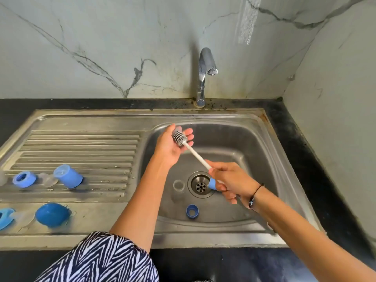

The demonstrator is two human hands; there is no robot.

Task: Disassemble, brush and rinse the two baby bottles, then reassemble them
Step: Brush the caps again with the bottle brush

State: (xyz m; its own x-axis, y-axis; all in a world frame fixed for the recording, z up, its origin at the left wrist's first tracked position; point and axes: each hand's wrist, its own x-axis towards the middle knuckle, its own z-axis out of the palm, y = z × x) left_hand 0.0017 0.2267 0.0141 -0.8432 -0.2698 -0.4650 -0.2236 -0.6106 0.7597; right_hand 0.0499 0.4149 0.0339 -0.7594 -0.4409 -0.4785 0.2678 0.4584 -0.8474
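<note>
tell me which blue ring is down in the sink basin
The blue ring near the basin's front edge, below the drain; the other blue ring sits on the draining board.

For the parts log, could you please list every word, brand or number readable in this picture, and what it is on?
None can be read. The blue plastic cap, blue screw ring, white-handled bottle brush and chrome tap show no legible text; any moulded marks are too small and blurred.

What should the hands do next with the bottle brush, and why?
Probably turn on the faucet: no water runs, and the bottle brush, gripped by the right hand, rests its bristles in the open left hand over the sink, unrinsed.
</note>
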